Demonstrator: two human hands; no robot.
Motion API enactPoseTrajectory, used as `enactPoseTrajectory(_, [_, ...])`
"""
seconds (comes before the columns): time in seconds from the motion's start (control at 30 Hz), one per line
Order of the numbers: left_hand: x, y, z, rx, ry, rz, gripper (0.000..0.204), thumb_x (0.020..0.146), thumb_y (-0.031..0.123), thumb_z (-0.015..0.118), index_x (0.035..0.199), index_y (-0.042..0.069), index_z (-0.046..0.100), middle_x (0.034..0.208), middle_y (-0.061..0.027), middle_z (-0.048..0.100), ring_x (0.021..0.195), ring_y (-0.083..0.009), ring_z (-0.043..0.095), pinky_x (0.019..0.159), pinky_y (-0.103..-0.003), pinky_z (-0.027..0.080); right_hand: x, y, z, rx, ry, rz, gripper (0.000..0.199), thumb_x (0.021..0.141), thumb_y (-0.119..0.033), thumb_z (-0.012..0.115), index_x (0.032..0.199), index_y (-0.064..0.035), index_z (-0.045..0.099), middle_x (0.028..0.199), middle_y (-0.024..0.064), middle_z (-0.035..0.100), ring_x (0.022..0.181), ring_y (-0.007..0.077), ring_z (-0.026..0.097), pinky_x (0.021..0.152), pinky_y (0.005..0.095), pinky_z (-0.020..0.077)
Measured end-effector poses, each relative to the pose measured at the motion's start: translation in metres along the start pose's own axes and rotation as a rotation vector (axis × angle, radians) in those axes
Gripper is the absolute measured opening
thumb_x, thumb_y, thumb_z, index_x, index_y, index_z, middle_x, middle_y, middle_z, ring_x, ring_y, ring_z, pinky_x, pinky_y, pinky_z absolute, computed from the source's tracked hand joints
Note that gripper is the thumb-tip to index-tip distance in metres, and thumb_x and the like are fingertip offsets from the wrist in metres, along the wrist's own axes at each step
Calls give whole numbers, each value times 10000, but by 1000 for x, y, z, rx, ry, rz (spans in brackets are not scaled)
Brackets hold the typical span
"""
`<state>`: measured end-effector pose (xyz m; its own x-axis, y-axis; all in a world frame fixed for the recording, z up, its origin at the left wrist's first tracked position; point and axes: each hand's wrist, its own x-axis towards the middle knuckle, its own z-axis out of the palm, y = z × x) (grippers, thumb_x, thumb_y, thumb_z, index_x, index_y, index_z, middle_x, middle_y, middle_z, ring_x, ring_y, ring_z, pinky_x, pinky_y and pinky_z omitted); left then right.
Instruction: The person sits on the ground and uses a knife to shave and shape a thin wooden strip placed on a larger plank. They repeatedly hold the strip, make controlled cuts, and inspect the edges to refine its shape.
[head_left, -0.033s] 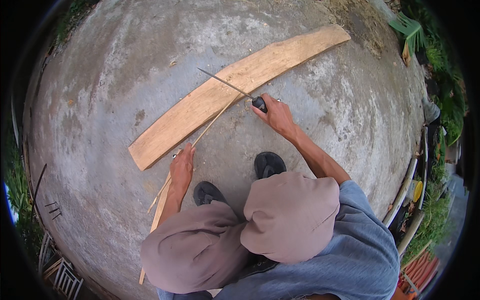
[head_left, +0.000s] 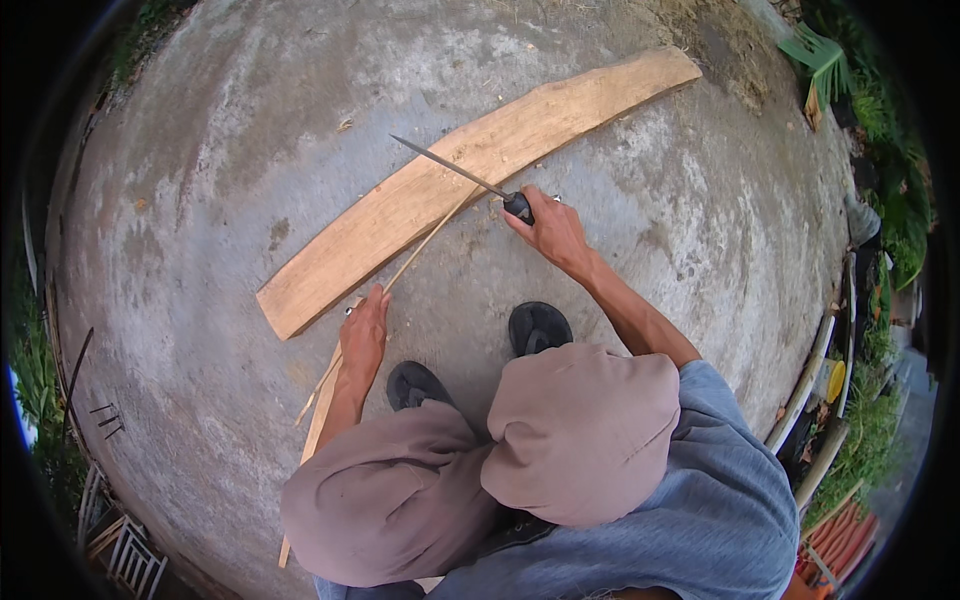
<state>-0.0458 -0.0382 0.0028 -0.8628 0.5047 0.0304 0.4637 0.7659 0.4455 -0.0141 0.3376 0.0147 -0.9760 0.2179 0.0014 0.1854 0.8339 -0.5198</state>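
Observation:
My right hand [head_left: 552,232] is closed around the black handle of a long, thin-bladed knife [head_left: 450,166]. Its dark blade points up and left across a thick, slightly curved wooden plank [head_left: 370,215], seen nearly edge-on. In my left hand [head_left: 364,328] is a thin wooden strip [head_left: 418,250], pinched between the fingers. The strip's far end meets the plank close below the blade; whether the blade touches it I cannot tell. Its near end comes out beyond my left wrist. A wider pale wood strip [head_left: 320,415] runs beneath my left forearm, partly hidden by my knee.
The plank lies diagonally on the stained concrete floor [head_left: 680,220], with small shavings on and around it. My feet in dark sandals [head_left: 540,330] are just below it. Plants [head_left: 825,65] and pale poles [head_left: 805,385] line the right edge; a slatted frame [head_left: 135,560] is at lower left.
The knife's tip has shifted very slightly up and left, and its blade shows a little broader. My left hand and the strip have barely moved.

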Motion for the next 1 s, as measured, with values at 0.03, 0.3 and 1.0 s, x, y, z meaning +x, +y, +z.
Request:
enactPoseTrajectory(0.03, [-1,-1,2,-7,18,13,194,1032,134,615,1195,36,655,995,-260,709,876,-468,669,731,-523,538,1,1,0,-21,-18,13,422,977,-430,678,999,-32,541,891,231,716,802,433,711,657,512,553])
enactPoseTrajectory(0.3, [-2,-12,10,-23,93,74,210,1026,155,632,1207,50,654,926,-261,703,841,-474,666,718,-532,533,2,5,3,19,10,23,414,978,-419,676,1017,-32,533,873,245,709,805,461,696,672,521,551])
enactPoseTrajectory(1.0, [4,36,-20,484,76,-34,491,1060,360,570,1538,270,505,881,-154,618,769,-345,641,674,-441,499,-5,12,20,606,-197,479,557,962,-494,696,959,63,660,731,184,682,661,364,671,649,429,545])
